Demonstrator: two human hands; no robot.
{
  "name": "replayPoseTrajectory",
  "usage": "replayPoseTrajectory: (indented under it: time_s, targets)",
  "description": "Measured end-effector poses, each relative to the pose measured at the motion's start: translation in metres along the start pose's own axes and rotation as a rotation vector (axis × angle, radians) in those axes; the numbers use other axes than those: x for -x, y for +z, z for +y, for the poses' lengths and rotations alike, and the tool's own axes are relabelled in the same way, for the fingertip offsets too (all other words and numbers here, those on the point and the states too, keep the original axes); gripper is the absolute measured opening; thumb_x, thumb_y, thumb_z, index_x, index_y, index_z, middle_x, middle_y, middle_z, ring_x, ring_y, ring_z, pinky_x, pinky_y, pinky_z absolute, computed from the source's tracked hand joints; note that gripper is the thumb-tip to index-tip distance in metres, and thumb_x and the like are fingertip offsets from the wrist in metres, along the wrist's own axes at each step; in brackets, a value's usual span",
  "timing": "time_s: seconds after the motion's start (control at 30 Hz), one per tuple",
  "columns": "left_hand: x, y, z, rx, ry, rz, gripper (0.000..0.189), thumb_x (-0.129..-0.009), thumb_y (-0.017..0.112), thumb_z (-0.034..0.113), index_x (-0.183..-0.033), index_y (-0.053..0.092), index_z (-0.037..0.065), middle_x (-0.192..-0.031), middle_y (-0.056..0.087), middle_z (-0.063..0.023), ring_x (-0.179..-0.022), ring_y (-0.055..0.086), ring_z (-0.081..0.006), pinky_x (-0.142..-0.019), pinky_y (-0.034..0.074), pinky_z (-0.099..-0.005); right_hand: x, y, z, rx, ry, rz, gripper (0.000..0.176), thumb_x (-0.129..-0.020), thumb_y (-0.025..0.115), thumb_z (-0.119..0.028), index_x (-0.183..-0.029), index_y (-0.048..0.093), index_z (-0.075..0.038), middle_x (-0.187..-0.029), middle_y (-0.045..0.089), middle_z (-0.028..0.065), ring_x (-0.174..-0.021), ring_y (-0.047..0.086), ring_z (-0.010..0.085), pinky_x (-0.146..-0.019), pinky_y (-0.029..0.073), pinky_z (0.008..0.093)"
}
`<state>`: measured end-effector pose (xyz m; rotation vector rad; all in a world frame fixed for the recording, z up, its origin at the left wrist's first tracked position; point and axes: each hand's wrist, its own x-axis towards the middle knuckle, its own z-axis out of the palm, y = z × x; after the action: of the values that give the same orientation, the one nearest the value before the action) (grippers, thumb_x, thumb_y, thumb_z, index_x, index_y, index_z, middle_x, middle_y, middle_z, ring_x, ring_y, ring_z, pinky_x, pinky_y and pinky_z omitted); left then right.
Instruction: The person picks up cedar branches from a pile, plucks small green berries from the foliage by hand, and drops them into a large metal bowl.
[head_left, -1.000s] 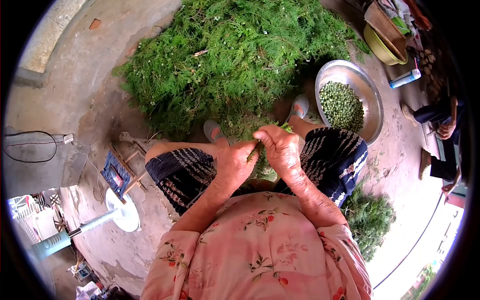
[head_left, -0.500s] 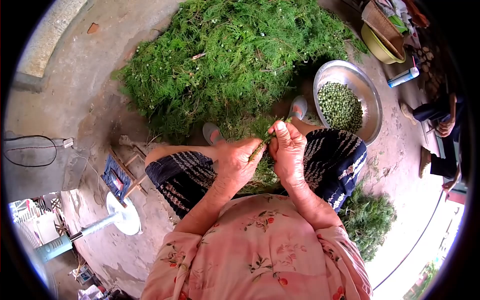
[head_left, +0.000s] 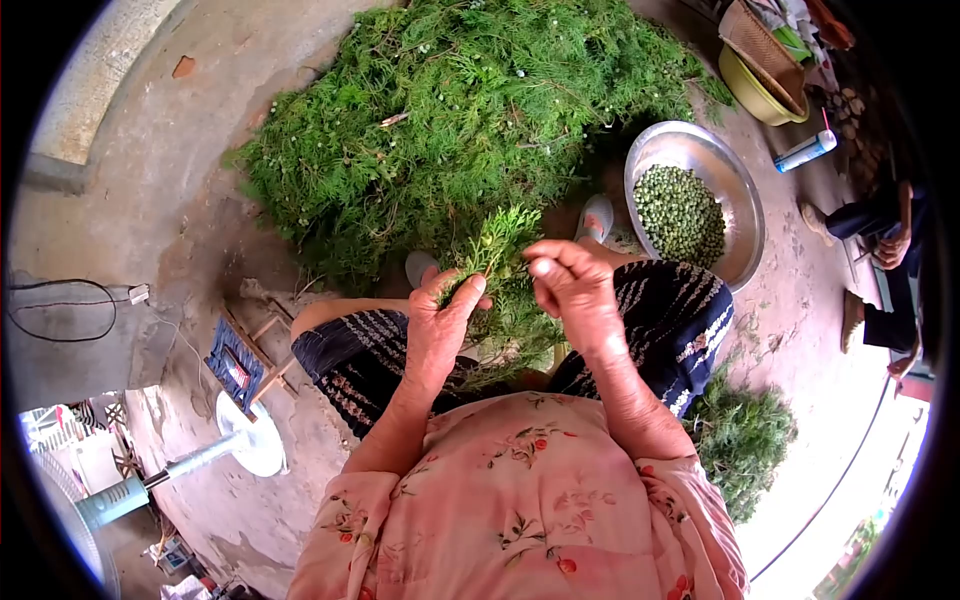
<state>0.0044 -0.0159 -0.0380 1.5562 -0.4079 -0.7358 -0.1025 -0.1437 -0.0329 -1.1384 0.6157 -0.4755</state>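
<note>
The left hand (head_left: 437, 325) closes thumb and fingers round the stem of a feathery green conifer sprig (head_left: 495, 240), held upright above the lap, mid-scene. The right hand (head_left: 570, 285), just right of it, pinches its fingertips together; on what is too small to tell. Anything that small could slip into the loose lap cuttings (head_left: 510, 330), well short of the wide shiny metal basin (head_left: 745, 200) at far right. A hard tug may snap the thin stem. Round, matt green berries (head_left: 680, 210) fill the basin; a big heap of lacy, scaly green foliage (head_left: 460, 110) lies far, on rough concrete floor (head_left: 170, 200).
</note>
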Motion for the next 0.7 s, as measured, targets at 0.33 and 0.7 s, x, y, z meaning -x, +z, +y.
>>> replayPoseTrajectory:
  time_s: [0.33,0.7]
  targets:
    - [0.004,0.001,0.006,-0.015,-0.029,-0.111,0.012,-0.082,0.063,0.013,-0.086,0.064,0.001,-0.068,0.054,0.0019,-0.057,0.047,-0.0057,-0.051,0.037,-0.0203,-0.004,0.009,0.024,0.41,-0.442,0.008,0.022,-0.075,0.068,-0.011,-0.094,0.063,-0.001,-0.077,0.059,0.006,-0.069,0.054,0.0152,-0.064,0.044,0.0257]
    - [0.006,0.007,0.01,0.249,-0.076,-0.119,0.004,-0.079,0.063,0.004,-0.083,0.065,0.002,-0.067,0.056,0.0027,-0.057,0.047,-0.0048,-0.049,0.036,-0.0196,0.004,0.015,0.013,0.185,-0.162,-0.037,0.018,-0.083,0.061,-0.019,-0.082,0.061,-0.001,-0.069,0.058,0.004,-0.062,0.053,0.0139,-0.057,0.043,0.0268]
